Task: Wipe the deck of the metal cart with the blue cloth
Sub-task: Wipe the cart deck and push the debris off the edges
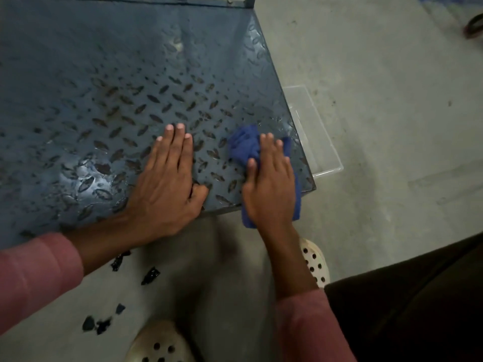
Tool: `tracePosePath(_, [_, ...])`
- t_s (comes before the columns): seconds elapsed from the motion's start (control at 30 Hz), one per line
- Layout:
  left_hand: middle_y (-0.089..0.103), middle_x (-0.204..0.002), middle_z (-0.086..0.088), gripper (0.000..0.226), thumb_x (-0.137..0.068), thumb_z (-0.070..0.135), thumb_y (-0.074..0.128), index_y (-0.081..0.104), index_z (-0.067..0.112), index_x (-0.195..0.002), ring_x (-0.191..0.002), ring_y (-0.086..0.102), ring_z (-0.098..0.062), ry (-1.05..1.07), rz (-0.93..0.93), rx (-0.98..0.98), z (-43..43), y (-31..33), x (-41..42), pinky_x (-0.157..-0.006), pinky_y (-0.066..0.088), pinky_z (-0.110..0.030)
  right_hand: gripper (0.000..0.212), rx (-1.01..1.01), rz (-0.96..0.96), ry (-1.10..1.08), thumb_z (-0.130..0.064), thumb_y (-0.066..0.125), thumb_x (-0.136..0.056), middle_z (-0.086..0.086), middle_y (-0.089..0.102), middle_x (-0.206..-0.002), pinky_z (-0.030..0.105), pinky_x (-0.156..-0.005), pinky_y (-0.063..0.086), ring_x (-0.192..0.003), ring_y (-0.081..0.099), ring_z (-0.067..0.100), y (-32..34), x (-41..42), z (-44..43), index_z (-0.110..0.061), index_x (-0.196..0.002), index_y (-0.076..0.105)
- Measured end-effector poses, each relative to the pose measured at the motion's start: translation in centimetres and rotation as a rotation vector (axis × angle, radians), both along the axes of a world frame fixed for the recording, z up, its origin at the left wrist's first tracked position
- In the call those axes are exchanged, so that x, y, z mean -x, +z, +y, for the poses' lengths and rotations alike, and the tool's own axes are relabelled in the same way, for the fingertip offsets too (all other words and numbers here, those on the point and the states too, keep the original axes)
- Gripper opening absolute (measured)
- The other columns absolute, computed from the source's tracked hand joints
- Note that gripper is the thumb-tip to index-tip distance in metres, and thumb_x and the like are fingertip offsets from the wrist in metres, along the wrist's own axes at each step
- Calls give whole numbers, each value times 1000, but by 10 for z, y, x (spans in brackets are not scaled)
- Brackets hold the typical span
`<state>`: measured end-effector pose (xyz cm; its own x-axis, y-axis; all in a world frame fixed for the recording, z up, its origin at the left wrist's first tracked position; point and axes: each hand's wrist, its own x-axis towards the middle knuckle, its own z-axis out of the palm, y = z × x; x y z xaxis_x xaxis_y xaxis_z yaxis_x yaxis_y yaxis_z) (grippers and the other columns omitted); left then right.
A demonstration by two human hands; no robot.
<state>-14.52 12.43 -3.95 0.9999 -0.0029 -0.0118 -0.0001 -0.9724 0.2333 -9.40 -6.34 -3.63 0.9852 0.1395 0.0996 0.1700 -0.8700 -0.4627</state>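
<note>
The deck (104,74) of the metal cart is blue-painted steel plate with a raised pattern of small lens-shaped lugs. The paint is worn dark on many lugs, and the surface shines wet-looking in some places.

The right grip (269,184), a bare hand, lies flat on the blue cloth (243,145) with the fingers straight and a little spread. It presses the cloth down and does not clasp it. The cloth is soft and crumpled. It bunches out past the fingertips and on the thumb side, and a flap hangs over the deck's edge under the wrist.

The left grip (167,184) lies just beside the right one, on its thumb side. It is apart from the cloth, palm down on the bare plate, with the fingers straight and close together.

On the little-finger side of the right grip, beyond the deck's edge, a clear plastic box (326,155) stands on the grey concrete floor (392,126). The deck partly hides it, and I cannot tell what it holds.

Behind the wrists there are pink sleeves (34,278), white perforated clogs (315,262) and some dark flakes (150,275) on the floor.
</note>
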Motion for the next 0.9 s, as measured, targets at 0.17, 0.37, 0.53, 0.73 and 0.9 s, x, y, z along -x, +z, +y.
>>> tracePosePath(0.17, [-4, -173, -20, 92, -90, 53, 16, 5, -2, -163, -161, -6, -30, 2, -4, -20, 1, 1, 2, -131, 9, -51, 58, 70, 28, -123, -29, 36, -104, 8, 24, -166, 39, -127, 10, -156, 13, 23, 7, -84, 12, -11, -158, 26])
tracePosePath(0.37, [8, -171, -26, 92, -89, 49, 22, 14, -7, -161, -161, 5, -35, 0, -30, -72, 0, 0, 2, -131, 11, -52, 58, 74, -4, 174, -24, 40, -102, 12, 28, -164, 45, -125, 19, -154, 20, 28, 10, -86, 79, -7, -156, 29])
tracePosePath(0.53, [15, -169, -27, 87, -91, 45, 28, 20, -8, -160, -160, 11, -37, -4, -65, -62, 1, -4, 3, -130, 14, -52, 55, -14, 25, 203, -31, 35, -106, 0, 26, -166, 35, -127, 11, -155, 13, 14, 4, 2, 48, -16, -158, 29])
tracePosePath(0.73, [5, -172, -23, 88, -96, 52, 24, 11, -4, -162, -161, 2, -33, 0, -49, -91, 8, -4, 11, -130, 13, -52, 57, 20, 37, -14, -34, 33, -107, -1, 17, -168, 36, -128, 4, -156, 6, 15, 2, 5, 5, -19, -160, 21])
tracePosePath(0.9, [7, -172, -24, 87, -99, 54, 22, 12, -6, -162, -161, 4, -34, 13, -65, -100, 11, -5, 17, -130, 13, -51, 59, 82, 37, 108, -29, 34, -106, 3, 13, -169, 35, -128, 1, -157, 3, 20, 6, -13, 42, -14, -161, 18])
